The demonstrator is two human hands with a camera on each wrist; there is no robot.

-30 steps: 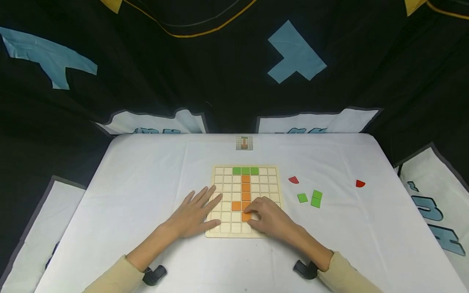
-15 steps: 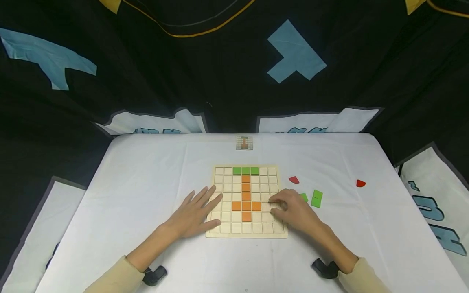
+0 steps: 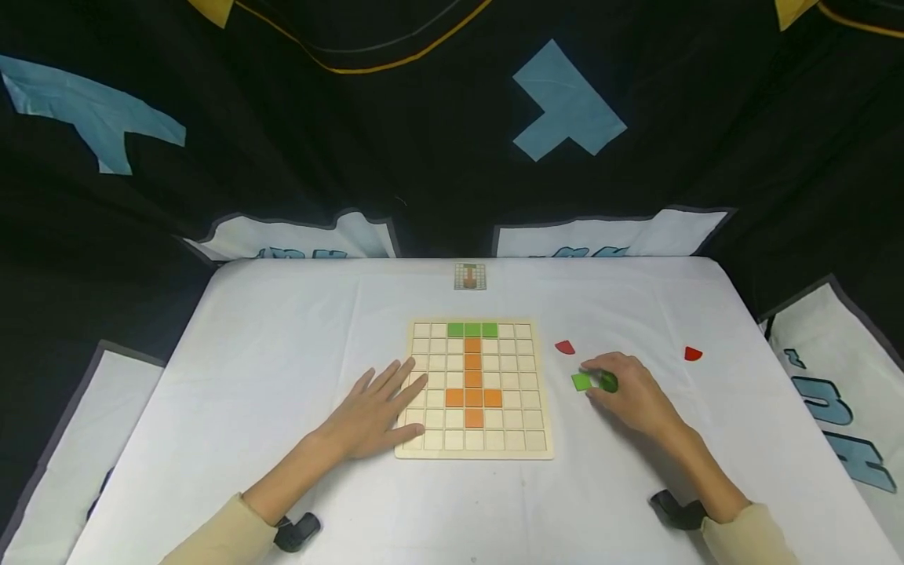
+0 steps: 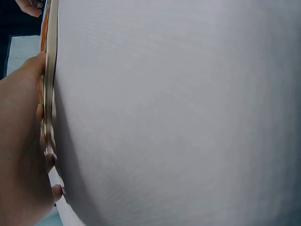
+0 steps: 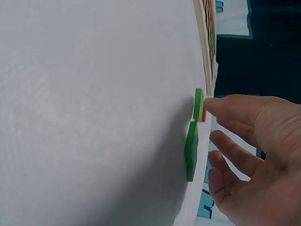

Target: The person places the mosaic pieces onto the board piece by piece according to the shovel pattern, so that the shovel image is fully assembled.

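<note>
Our right hand (image 3: 631,395), grip spread, is just beside green pieces (image 5: 191,151) on the tabletop (image 3: 452,518); pinching hastily, we could scatter them (they lie close); our left hand (image 3: 373,417), spread, rests on the board (image 3: 515,419).

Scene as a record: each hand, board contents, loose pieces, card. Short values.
left hand: spread, rests on left side of board
right hand: at loose green tiles; contact unclear
board, far row: three green tiles
board, below that: seven orange tiles
red pieces: two, on table right of board
card: beyond board, grid pattern
</note>
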